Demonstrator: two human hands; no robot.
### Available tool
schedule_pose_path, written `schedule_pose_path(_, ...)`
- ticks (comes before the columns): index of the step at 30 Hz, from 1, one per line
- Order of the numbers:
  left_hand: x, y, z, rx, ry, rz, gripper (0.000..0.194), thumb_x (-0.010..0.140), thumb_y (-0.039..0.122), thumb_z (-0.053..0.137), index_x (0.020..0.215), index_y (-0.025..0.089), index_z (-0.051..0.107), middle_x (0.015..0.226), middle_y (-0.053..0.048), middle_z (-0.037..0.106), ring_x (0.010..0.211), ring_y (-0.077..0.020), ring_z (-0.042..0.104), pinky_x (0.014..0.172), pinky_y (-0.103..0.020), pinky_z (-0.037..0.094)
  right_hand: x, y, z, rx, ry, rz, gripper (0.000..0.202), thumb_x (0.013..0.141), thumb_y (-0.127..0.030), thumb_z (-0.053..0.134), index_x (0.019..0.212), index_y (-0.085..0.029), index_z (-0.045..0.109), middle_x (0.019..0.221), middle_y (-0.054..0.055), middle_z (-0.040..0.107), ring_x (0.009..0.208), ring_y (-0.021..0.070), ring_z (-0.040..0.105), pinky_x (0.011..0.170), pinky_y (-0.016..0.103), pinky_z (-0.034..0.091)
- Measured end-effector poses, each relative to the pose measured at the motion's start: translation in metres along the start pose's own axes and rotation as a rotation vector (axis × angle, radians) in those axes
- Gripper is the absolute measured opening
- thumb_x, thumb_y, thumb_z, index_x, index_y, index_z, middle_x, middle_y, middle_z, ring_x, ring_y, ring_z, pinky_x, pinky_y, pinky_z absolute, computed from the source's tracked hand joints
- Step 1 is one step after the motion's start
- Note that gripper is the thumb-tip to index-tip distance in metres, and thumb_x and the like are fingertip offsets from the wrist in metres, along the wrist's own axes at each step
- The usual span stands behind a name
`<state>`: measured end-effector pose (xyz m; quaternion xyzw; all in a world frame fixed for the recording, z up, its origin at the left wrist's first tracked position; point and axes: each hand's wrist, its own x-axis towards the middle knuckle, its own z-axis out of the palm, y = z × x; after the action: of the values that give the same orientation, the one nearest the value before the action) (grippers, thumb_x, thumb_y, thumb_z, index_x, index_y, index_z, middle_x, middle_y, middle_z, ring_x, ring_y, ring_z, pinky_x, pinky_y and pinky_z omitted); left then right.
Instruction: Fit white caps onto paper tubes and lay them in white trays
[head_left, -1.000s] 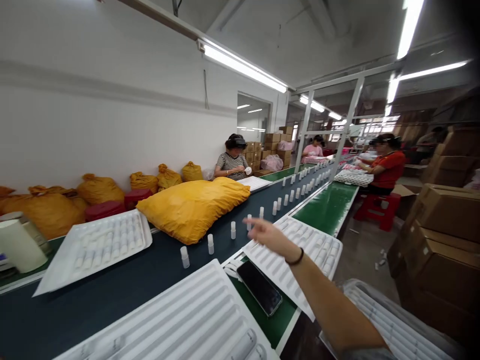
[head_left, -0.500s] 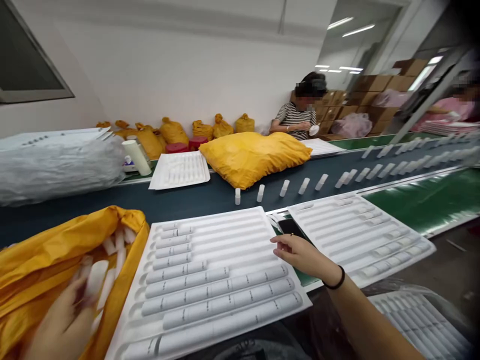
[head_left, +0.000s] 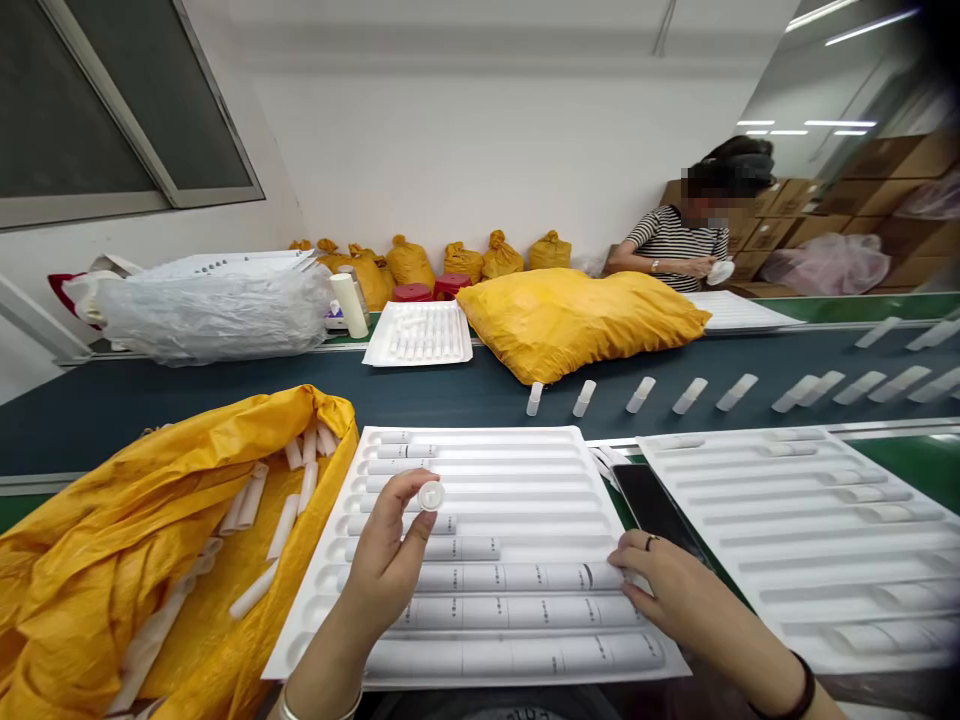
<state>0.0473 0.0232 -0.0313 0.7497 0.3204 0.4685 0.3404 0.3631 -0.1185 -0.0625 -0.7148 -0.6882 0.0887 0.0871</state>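
Note:
My left hand [head_left: 394, 545] is closed around a small white plastic tube [head_left: 430, 496], its round open end facing me. It is held above the left part of a white grooved tray [head_left: 525, 490]. Printed white tubes [head_left: 517, 655] lie end to end along the tray's near grooves; farther grooves hold tubes only at their left ends. At the tray's right edge, my right hand [head_left: 664, 580] has thumb and fingers pinched about the end tube of a near row. Left of the tray gapes a yellow sack [head_left: 187, 450] with loose white tubes [head_left: 283, 527] inside.
A phone [head_left: 656, 505] lies between this tray and a second, partly filled tray [head_left: 739, 520]. Behind, a dark conveyor belt [head_left: 420, 395] carries upright white tubes [head_left: 585, 398] and a full yellow sack [head_left: 577, 315]. Across it sits a person in a striped shirt [head_left: 667, 235].
My left hand has come out of the yellow sack with a tube and moved over the tray. My right hand has lowered to the tray's right edge. The view has turned left.

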Motion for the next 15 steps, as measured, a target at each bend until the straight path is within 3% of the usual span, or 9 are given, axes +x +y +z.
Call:
schedule_pose_path(3,0.002,-0.002,0.001,0.062,-0.054,0.027,0.028,0.091,0.021,0.046,0.119,0.024,0.045,0.118,-0.009,0.053,0.116,-0.021,0.048,0.102,-0.041,0.039,-0.005,0.0,-0.02,0.225,0.017,0.098,0.012,0.08,-0.018,0.052,0.09,-0.02,0.059,0.084,0.005,0.061,0.074,0.0195,0.058,0.068,0.032,0.047)
schedule_pose_path(5,0.002,0.001,0.004,0.117,-0.109,0.052,0.029,0.092,0.021,0.044,0.12,0.025,0.044,0.116,-0.009,0.053,0.113,-0.0211,0.05,0.099,-0.041,0.041,0.0,-0.011,-0.035,0.407,0.099,0.124,0.011,0.085,-0.025,0.051,0.094,-0.021,0.055,0.082,0.004,0.059,0.072,0.0181,0.055,0.066,0.031,0.047)
schedule_pose_path(8,0.002,0.009,0.011,0.165,-0.213,0.094,0.031,0.092,0.019,0.042,0.122,0.025,0.044,0.115,-0.009,0.053,0.11,-0.0205,0.051,0.094,-0.038,0.044,0.018,-0.041,-0.046,0.724,0.213,-0.043,0.019,0.088,-0.03,0.05,0.105,-0.021,0.053,0.092,0.005,0.057,0.078,0.0167,0.054,0.072,0.03,0.047)
schedule_pose_path(11,0.001,0.018,0.015,0.172,-0.28,0.134,0.034,0.092,0.016,0.041,0.125,0.026,0.045,0.117,-0.008,0.053,0.113,-0.0198,0.049,0.096,-0.035,0.044,0.042,-0.07,-0.047,1.013,0.159,-0.208,0.021,0.09,-0.032,0.049,0.108,-0.02,0.052,0.091,0.004,0.054,0.076,0.015,0.053,0.067,0.028,0.048)
schedule_pose_path(13,0.001,0.021,0.014,0.178,-0.299,0.143,0.037,0.092,0.015,0.041,0.127,0.027,0.044,0.119,-0.007,0.053,0.114,-0.0184,0.049,0.096,-0.033,0.043,0.055,-0.08,-0.05,1.064,0.149,-0.265,0.021,0.091,-0.032,0.048,0.108,-0.02,0.053,0.087,0.004,0.054,0.073,0.0141,0.052,0.065,0.027,0.048)
schedule_pose_path(15,0.001,0.023,0.01,0.195,-0.307,0.126,0.038,0.093,0.016,0.042,0.129,0.028,0.043,0.117,-0.006,0.055,0.11,-0.0169,0.051,0.093,-0.031,0.044,0.063,-0.082,-0.058,0.942,0.186,-0.358,0.021,0.091,-0.028,0.049,0.11,-0.02,0.055,0.092,0.005,0.056,0.079,0.015,0.054,0.071,0.029,0.048)
